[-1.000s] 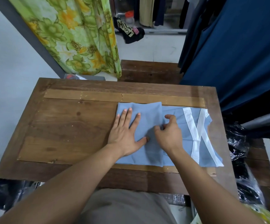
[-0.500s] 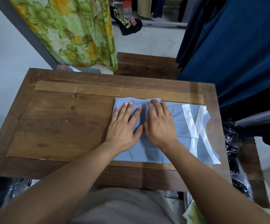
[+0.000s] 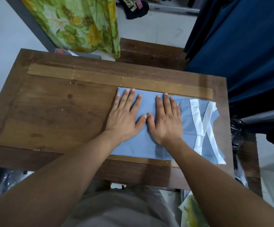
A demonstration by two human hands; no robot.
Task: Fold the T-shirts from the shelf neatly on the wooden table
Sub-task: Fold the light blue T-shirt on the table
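T-shirt (image 3: 141, 143) (one, blue) lies under left hand (image 3: 124, 118) and right hand (image 3: 165, 122)

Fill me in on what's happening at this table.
A person is folding a light blue T-shirt on the wooden table. The left hand and right hand lie flat on it side by side, fingers straight, pressing down the already folded part. The end with the white bands lies to the right of the hands, not yet folded over.
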